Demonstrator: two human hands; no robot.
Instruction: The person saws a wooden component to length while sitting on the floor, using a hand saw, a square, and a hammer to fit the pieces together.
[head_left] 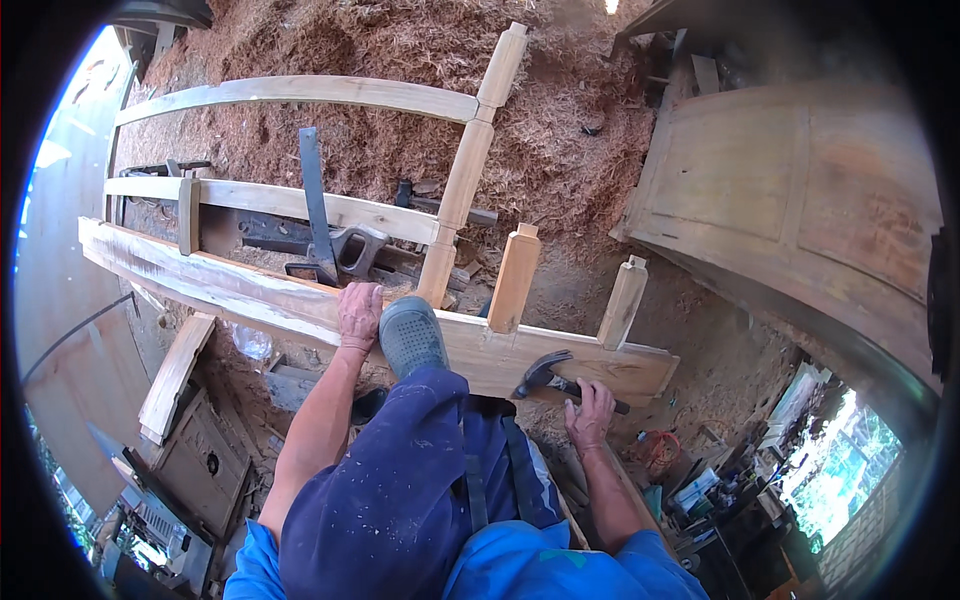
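A long wooden plank point(200, 275) runs across in front of me, part of a wooden frame. My left hand point(360, 313) has its fingers curled over the plank's upper edge, beside my grey clog point(412, 338), which rests on the plank. Low over the plank's right part, my right hand point(590, 412) grips the dark handle of a claw hammer point(541, 374). Two short posts, a nearer one point(514, 278) and one farther right point(623, 303), stand out from the plank's edge. A longer notched post point(467, 175) joins it to the left of them.
Two rails, an upper one point(300, 90) and a lower one point(300, 204), extend left from the long post. A metal square point(316, 195) and a saw point(358, 248) lie within the frame. Wood shavings point(580, 130) cover the ground beyond; a wooden panel point(740, 180) stands right.
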